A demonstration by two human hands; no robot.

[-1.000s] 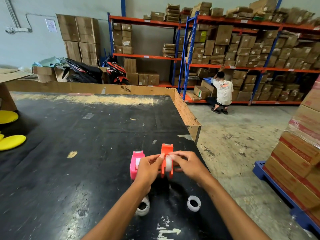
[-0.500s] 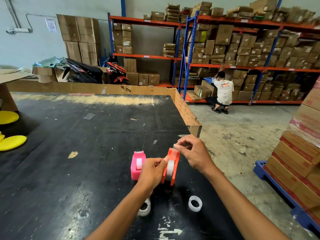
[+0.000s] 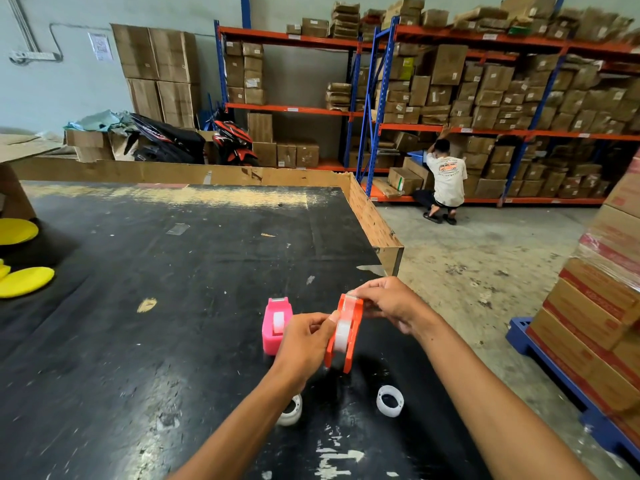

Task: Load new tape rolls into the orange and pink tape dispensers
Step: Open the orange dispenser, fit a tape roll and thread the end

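So my left hand pinches the orange dispenser just above the bench, roll seated inside, while my right hand has its fingers clamped on the tape end at the cutter. If I let that end slip, I reckon it snaps back onto the roll. The pink dispenser stands beside it, already loaded. Scuffed black top, two empty cores nearby, warehouse shelves behind.

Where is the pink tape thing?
The pink dispenser stands on the black table, just left of the left hand and the orange dispenser.
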